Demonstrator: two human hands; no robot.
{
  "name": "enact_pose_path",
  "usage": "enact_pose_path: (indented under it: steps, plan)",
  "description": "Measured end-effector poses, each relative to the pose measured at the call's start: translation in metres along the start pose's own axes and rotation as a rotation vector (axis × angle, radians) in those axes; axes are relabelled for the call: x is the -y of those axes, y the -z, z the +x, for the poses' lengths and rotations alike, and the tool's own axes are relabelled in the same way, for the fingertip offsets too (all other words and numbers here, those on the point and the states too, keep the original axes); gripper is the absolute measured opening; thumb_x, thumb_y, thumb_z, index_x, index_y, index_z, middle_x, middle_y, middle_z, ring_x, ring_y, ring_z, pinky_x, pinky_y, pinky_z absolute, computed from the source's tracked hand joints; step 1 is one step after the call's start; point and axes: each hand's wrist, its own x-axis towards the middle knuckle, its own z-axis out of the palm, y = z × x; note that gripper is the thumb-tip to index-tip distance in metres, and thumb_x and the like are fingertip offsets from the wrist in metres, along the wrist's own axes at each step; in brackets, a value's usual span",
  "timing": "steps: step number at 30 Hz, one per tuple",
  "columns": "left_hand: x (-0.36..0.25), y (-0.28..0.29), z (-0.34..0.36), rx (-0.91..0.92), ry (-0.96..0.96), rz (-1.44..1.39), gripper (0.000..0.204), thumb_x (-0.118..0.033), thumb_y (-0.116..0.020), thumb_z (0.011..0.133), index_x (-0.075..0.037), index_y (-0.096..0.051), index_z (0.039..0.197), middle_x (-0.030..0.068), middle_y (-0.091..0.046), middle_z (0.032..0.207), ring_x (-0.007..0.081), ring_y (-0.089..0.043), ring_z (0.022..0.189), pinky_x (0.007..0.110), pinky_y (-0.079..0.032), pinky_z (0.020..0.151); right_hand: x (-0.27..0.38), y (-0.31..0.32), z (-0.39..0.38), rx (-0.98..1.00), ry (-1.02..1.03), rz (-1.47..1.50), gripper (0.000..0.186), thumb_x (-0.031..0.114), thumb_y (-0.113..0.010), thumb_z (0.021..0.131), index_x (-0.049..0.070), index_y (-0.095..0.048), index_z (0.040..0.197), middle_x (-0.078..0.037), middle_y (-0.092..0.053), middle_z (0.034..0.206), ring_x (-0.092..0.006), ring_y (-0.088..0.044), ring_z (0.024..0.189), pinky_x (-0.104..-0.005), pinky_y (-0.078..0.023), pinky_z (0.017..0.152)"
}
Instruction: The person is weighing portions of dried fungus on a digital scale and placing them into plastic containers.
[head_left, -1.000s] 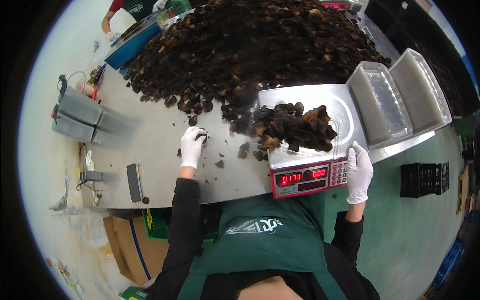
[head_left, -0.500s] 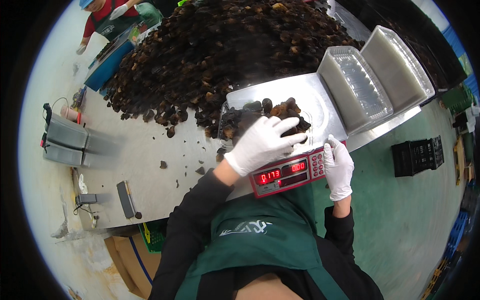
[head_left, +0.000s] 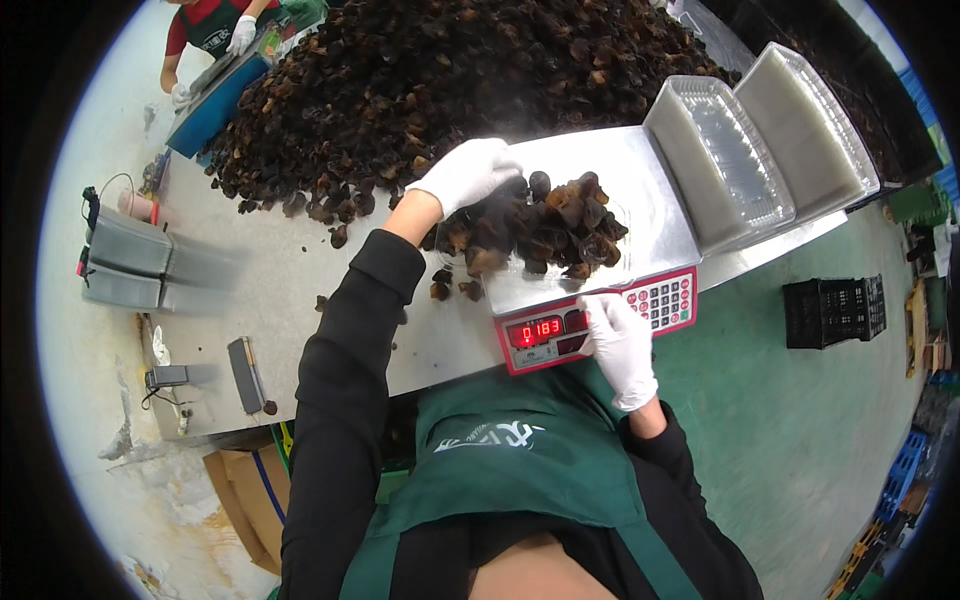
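On the silver pan of a red digital scale lies a heap of dark brown wood ear mushrooms, blurred at its left side. A faint clear rim shows around the heap, like that of a plastic tray. My left hand, in a white glove, is over the pan's left edge, between this heap and the larger pile. Its fingers are bent together with the tips turned down; what they hold is hidden. At the scale's front my right hand, also gloved, has its fingers curled together beside the lit red display, partly covering the panel.
A big pile of wood ear mushrooms covers the table's back. Two stacks of clear plastic trays stand right of the pan. Grey bins are at the left. A co-worker stands at the far left by a blue crate.
My left hand has moved from over the mushrooms on the pan to up and left. My right hand has shifted left along the scale's front. The display reading has changed.
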Motion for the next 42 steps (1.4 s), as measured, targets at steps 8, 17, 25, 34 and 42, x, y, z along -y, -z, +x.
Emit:
enact_pose_path:
  steps: [8, 17, 25, 34, 42]
  plan:
    - [-0.017, 0.005, -0.114, 0.037, 0.437, -0.628, 0.012, -0.014, -0.062, 0.086, -0.003, -0.064, 0.086, 0.0003, -0.059, 0.08, 0.0064, -0.052, 0.073, 0.025, -0.045, 0.065, 0.025, -0.033, -0.003, 0.297, -0.364, 0.376, 0.027, 0.024, -0.049, 0.1, 0.001, -0.063, 0.096, -0.002, -0.055, 0.052, -0.0064, -0.048, 0.041, -0.0204, -0.034, 0.041]
    - [-0.027, -0.067, -0.286, -0.894, 0.798, -1.486, 0.008, -0.011, -0.057, 0.089, -0.004, -0.058, 0.084, -0.0025, -0.055, 0.076, 0.0054, -0.051, 0.07, 0.021, -0.044, 0.062, 0.054, -0.104, -0.006, 0.622, -0.313, 0.308, 0.029, 0.023, -0.05, 0.101, -0.002, -0.064, 0.095, -0.001, -0.058, 0.059, -0.0059, -0.051, 0.043, -0.0188, -0.037, 0.042]
    - [0.057, -0.06, -0.413, -1.531, 0.881, -1.281, 0.008, -0.013, -0.053, 0.093, -0.015, -0.054, 0.086, -0.0057, -0.05, 0.076, 0.0055, -0.05, 0.069, 0.023, -0.044, 0.061, 0.07, -0.136, -0.01, 0.789, -0.367, 0.163, 0.029, 0.022, -0.051, 0.101, -0.002, -0.065, 0.103, 0.001, -0.056, 0.06, -0.0044, -0.052, 0.049, -0.0183, -0.04, 0.049]
    - [0.287, -0.032, -0.469, -1.857, 0.928, -1.113, 0.02, -0.02, -0.055, 0.095, -0.007, -0.051, 0.11, 0.011, -0.058, 0.114, 0.0262, -0.056, 0.107, 0.047, -0.048, 0.09, 0.067, -0.143, -0.007, 0.732, -0.391, 0.129, 0.027, 0.022, -0.051, 0.101, -0.001, -0.066, 0.104, 0.001, -0.058, 0.062, -0.0037, -0.053, 0.05, -0.0176, -0.041, 0.05]
    - [0.33, 0.009, -0.414, -1.773, 0.817, -1.121, 0.06, -0.033, -0.044, 0.102, -0.009, -0.019, 0.151, 0.0169, -0.016, 0.157, 0.0312, -0.02, 0.145, 0.042, -0.028, 0.116, 0.076, -0.128, 0.005, 0.521, -0.329, 0.151, 0.024, 0.02, -0.053, 0.1, 0.0, -0.065, 0.104, 0.0, -0.061, 0.071, -0.0044, -0.054, 0.054, -0.0177, -0.042, 0.051]
